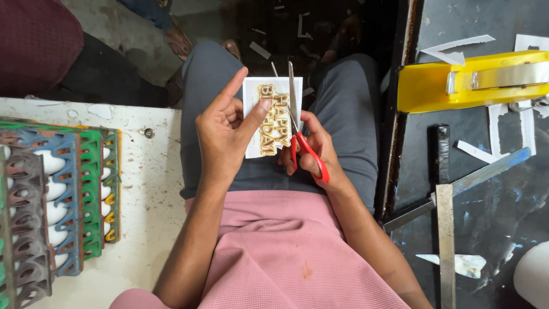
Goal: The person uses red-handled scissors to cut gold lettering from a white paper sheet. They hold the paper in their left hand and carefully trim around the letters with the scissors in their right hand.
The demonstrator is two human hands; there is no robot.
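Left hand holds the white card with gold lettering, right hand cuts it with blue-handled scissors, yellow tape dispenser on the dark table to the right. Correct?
Nearly. The scissors have red handles, not blue, as the head view shows. The rest stands: left hand holds the white card, right hand cuts, and the yellow tape dispenser sits on the dark table to the right.

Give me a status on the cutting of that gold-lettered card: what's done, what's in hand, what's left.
Done: paper offcuts lie on the dark bench, and the white card's right side already looks trimmed close to the gold lettering. In hand: the left hand holds the card over the lap while the right hand works the red-handled scissors, blades up along the card's right edge. Left: white margin remains along the top, left and bottom.
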